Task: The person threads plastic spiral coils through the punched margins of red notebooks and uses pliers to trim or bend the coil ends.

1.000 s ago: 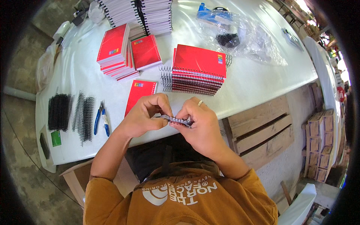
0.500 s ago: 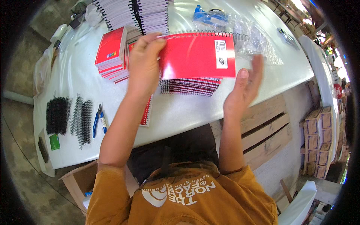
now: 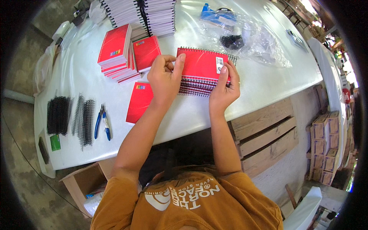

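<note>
Red spiral notebook (image 3: 200,66) sits over the coil-bound stack (image 3: 197,88) on the desk (image 3: 264,78). Well left we see blue-handled pliers (image 3: 106,125); then our left hand (image 3: 165,78) pinches the notebook's left end, our right hand (image 3: 225,86) grips its right end.

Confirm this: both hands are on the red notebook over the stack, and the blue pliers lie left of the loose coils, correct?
No, the blue pliers lie right of the loose coils, as the head view shows. Both hands are on the red notebook over the stack.
</note>
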The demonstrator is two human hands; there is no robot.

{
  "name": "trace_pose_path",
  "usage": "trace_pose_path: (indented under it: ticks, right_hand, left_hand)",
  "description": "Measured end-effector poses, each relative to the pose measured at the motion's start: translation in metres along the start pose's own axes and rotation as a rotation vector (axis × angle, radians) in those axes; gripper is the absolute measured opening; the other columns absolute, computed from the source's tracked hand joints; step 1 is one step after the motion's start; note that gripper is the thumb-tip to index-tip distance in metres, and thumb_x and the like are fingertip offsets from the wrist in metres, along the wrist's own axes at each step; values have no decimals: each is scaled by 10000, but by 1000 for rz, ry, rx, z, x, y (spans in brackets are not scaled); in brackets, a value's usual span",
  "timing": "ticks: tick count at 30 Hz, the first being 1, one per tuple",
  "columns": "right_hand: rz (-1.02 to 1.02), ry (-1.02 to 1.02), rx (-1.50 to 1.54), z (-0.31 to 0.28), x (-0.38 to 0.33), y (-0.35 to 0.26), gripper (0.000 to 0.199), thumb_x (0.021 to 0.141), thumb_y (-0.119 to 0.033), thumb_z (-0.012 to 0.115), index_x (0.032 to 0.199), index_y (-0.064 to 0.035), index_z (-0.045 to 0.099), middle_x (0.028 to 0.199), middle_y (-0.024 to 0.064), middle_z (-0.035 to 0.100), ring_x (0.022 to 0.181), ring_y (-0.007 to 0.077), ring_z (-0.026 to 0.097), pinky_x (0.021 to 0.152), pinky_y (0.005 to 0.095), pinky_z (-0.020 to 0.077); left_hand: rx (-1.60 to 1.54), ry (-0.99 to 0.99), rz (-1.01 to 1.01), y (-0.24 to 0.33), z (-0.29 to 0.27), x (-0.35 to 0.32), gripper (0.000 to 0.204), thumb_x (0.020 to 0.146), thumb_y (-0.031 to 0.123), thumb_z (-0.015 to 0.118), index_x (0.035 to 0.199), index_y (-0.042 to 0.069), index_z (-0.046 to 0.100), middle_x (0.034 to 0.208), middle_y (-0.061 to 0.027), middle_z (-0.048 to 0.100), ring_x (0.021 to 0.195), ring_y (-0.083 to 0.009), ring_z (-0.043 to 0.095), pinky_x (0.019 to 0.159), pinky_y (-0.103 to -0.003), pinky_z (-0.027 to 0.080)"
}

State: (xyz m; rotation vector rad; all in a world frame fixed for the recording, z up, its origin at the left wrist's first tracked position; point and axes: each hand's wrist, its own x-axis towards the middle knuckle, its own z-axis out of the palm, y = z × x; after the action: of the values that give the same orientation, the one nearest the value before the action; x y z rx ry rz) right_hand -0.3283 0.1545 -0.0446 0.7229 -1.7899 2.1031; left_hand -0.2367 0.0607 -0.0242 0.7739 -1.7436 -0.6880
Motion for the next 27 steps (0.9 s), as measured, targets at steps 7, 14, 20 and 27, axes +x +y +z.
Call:
trace_pose_path:
  ticks: [7, 14, 20, 27]
  right_hand:
    - [-192, 0, -267, -7, 3, 0, 195, 870, -98, 549, 1005, 35, 592, 1024, 154, 576, 944, 230, 548, 852, 327, 426]
    - [305, -583, 124, -42, -68, -42, 285, 881, -196, 542, 1086, 1, 532, 941, 130, 576, 811, 199, 550, 759, 292, 444]
    - [1485, -1483, 246, -62, -118, -50, 466, 895, -413, 525, 1067, 19, 563, 957, 140, 622, 812, 202, 629, 674, 299, 511]
    - [915, -1376, 324, -52, -126, -62, 321, 927, -299, 496, 1045, -10, 573, 847, 103, 644, 699, 232, 637, 624, 352, 504]
  left_hand:
    - [168, -97, -59, 1, -19, 9, 181, 827, 207, 621, 878, 35, 594, 761, -130, 619, 668, -219, 606, 578, -336, 454]
    - [502, -655, -18, -46, -117, -6, 390, 859, 187, 552, 1195, -7, 507, 1224, -202, 509, 1141, -327, 485, 978, -370, 369]
    - [560, -716, -63, -24, -136, -72, 505, 874, 221, 524, 1298, -17, 389, 1372, -212, 353, 1270, -355, 339, 1062, -394, 273]
    - [46, -491, -391, 10, -165, -92, 636, 772, 23, 578, 1350, 8, 314, 1391, -256, 286, 1306, -356, 289, 1064, -402, 240]
